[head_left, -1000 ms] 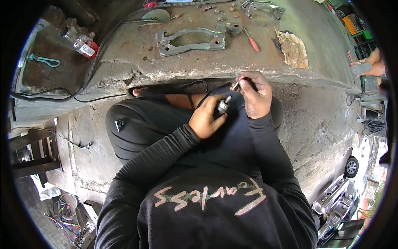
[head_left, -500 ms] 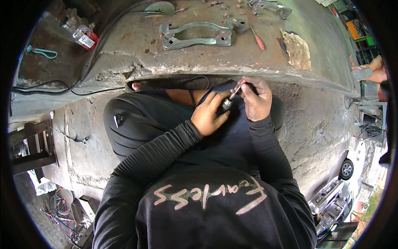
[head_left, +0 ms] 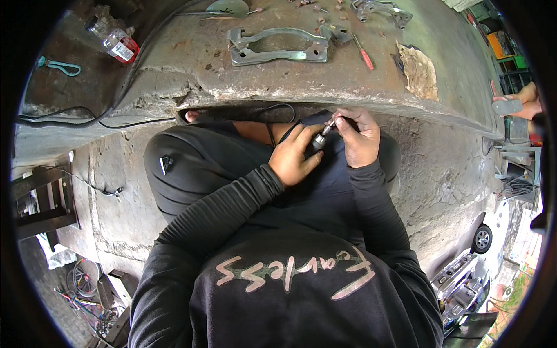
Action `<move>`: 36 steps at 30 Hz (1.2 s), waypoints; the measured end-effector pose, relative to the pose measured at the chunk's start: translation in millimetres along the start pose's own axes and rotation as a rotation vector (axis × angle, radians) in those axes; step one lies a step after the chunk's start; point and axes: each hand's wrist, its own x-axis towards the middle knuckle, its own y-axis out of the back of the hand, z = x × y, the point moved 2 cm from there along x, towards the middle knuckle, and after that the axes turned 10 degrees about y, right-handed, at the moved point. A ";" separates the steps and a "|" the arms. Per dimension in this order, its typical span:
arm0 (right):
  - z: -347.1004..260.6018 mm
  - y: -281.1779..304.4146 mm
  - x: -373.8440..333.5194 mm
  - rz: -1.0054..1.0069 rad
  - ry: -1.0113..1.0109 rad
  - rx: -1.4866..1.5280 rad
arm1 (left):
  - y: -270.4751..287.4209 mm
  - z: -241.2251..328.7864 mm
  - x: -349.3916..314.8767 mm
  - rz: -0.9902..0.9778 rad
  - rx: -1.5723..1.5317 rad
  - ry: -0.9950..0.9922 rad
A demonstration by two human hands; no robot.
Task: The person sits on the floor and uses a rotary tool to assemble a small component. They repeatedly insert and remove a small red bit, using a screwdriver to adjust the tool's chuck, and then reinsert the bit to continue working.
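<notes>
Both hands meet just under the lip of the concrete bench [head_left: 174, 64], over the person's lap. The left hand [head_left: 293, 156] has its fingers curled round a small metal cylinder [head_left: 318, 141], thumb and forefinger pinching it near its top. The right hand [head_left: 358, 136] has its fingers closed on a thin pin [head_left: 331, 124] whose tip touches the cylinder's upper end. I judge the work to be at mid-stage: the pin is at the cylinder's mouth, but whether it is seated, going in or coming out cannot be told, as the fingers hide the joint. Up on the bench lie a bracket [head_left: 278, 46], a red-handled screwdriver [head_left: 364, 55], a second metal part [head_left: 380, 10] and some small loose bits, all untouched and well apart from the hands, so the larger parts look as yet unattended. A bottle [head_left: 116, 42] with red liquid stands at the bench's left end, and a stained rag [head_left: 419, 72] lies at its right.
</notes>
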 end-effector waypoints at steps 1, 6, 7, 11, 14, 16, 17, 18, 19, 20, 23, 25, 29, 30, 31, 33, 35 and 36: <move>0.5 0.1 -0.3 -0.010 0.007 -0.029 | 0.2 0.2 -0.2 0.008 0.001 -0.008; 0.6 -1.3 0.2 -0.014 -0.009 -0.051 | 0.3 0.2 -0.4 0.009 -0.011 -0.001; -0.2 -2.2 0.2 -0.012 -0.025 -0.044 | 0.3 -0.2 -0.4 0.001 -0.008 0.009; -5.9 -8.7 -1.0 -0.023 -0.064 0.040 | 0.6 -2.5 2.2 0.006 -0.013 0.002; -10.0 -11.3 -1.0 -0.098 -0.109 -0.065 | -0.4 -6.1 2.7 0.010 -0.039 0.090; -9.8 -12.2 -0.3 -0.122 -0.163 -0.061 | -1.5 -7.8 2.2 0.019 -0.055 0.126; -9.6 -12.7 0.2 -0.141 -0.177 -0.053 | -1.6 -8.1 2.3 0.033 -0.059 0.110; -8.8 -13.0 0.9 -0.137 -0.175 -0.094 | -1.8 -8.4 2.4 0.048 -0.062 0.097; -8.1 -13.4 1.4 -0.138 -0.164 -0.131 | -2.3 -8.6 2.6 0.054 -0.051 0.086; -7.1 -13.4 1.6 -0.122 -0.180 -0.185 | -2.7 -8.7 2.7 0.059 -0.037 0.078; -6.9 -15.1 1.4 -0.140 -0.151 -0.268 | -2.8 -8.2 3.0 0.075 -0.029 0.065; -8.4 -15.5 0.2 -0.139 -0.141 -0.181 | -1.9 -7.2 3.3 0.080 -0.043 0.066; -8.1 -15.9 0.0 -0.146 -0.168 -0.070 | 0.8 -6.0 2.9 0.030 -0.061 0.140; -7.3 -16.0 0.5 -0.158 -0.160 -0.129 | 0.6 -6.0 2.9 0.002 -0.060 0.172; -6.8 -16.2 1.4 -0.161 -0.133 -0.177 | 1.0 -5.3 3.1 0.013 -0.056 0.160; -6.7 -16.2 2.4 -0.178 -0.101 -0.241 | 1.2 -4.4 3.5 0.030 -0.047 0.141; -7.4 -15.4 2.3 -0.185 -0.113 -0.285 | 1.2 -4.3 3.5 0.035 -0.049 0.127; -8.3 -15.3 1.8 -0.186 -0.121 -0.210 | 1.3 -4.6 3.5 0.036 -0.047 0.125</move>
